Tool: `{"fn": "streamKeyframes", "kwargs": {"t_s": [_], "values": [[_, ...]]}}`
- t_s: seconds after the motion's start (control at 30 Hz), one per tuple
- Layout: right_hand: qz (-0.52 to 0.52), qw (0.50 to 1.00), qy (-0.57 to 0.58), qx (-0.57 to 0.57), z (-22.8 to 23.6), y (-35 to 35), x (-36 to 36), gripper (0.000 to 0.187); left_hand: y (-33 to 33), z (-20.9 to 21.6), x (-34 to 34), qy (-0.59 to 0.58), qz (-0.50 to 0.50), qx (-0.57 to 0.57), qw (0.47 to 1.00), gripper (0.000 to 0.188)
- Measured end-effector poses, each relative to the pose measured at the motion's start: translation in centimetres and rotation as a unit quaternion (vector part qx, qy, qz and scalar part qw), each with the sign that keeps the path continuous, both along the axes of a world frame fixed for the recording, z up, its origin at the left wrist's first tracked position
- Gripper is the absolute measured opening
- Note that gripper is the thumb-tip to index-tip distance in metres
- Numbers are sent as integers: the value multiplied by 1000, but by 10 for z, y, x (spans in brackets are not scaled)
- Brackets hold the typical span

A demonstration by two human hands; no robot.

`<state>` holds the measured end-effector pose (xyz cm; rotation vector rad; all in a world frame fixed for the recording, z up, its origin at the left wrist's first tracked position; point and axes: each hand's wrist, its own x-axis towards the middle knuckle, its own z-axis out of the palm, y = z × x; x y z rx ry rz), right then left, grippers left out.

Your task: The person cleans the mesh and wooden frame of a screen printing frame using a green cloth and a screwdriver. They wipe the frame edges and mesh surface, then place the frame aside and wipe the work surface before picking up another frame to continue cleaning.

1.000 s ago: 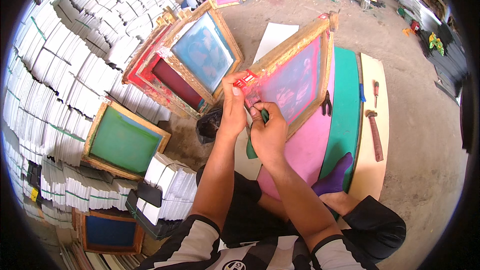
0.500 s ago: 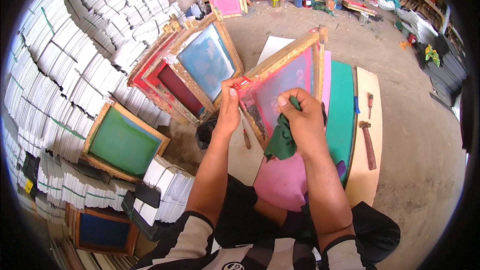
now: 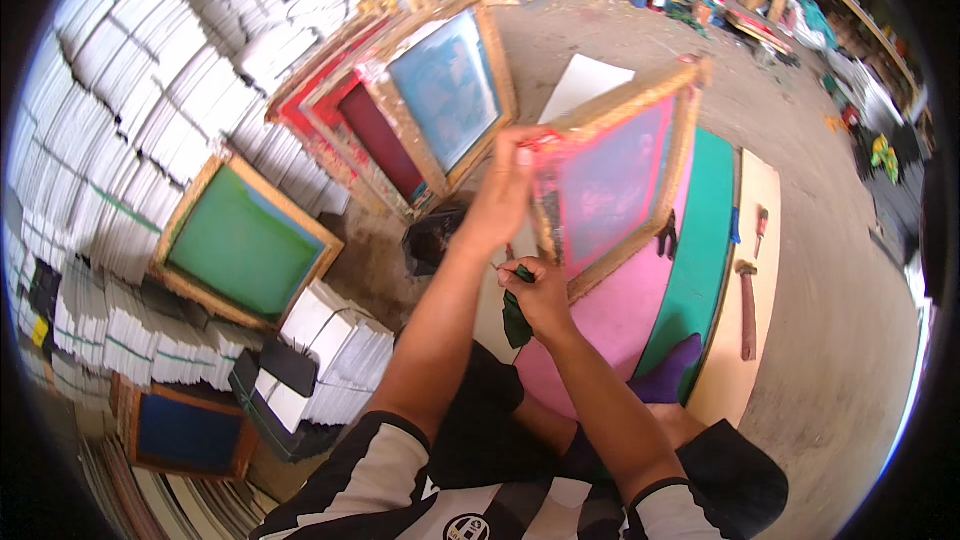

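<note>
My left hand [image 3: 503,190] grips the upper left corner of a wood-framed printing screen [image 3: 630,102], which stands tilted in front of me. Its greyish mesh has pink-red margins and red tape at the held corner. Below that, beside the screen's lower left edge, my right hand [image 3: 543,298] is closed on a crumpled dark green cloth [image 3: 516,318], which hangs from the fingers, off the mesh. Under the screen lies a pink sheet [image 3: 610,325]. Black pliers [image 3: 667,236] rest on that sheet, close to the frame's right side.
Beside the pink sheet run a green sheet [image 3: 690,250] and a beige board [image 3: 765,190] bearing a hammer [image 3: 748,310] and a screwdriver [image 3: 762,230]. Several framed screens, one blue [image 3: 445,90], lean at left, with a green screen [image 3: 240,245] nearer. White paper stacks [image 3: 130,110] line the left.
My right hand has drawn the green cloth off the mesh, down and to the left. The screen and my left hand sit farther right in the picture; the whole view has also shifted.
</note>
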<state>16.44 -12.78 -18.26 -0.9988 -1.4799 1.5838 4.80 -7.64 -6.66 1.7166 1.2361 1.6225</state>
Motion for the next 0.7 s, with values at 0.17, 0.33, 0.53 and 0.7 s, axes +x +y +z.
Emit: {"fn": "streamKeyframes", "kwargs": {"t_s": [0.17,0.33,0.53,0.7], "values": [[-41,995,-74,60,-60,35,-58,20,3,-3,32,-14,-55,-29,998,41],[29,996,-80,-31,-86,58,-129,21,-16,4,36,-15,-24,101,994,26],[39,985,-113,-126,-116,94,-178,31,-6,3,27,-21,-84,68,994,33],[-18,987,-63,-147,-138,90,-181,42,-4,0,20,-35,-68,81,994,35]]}}
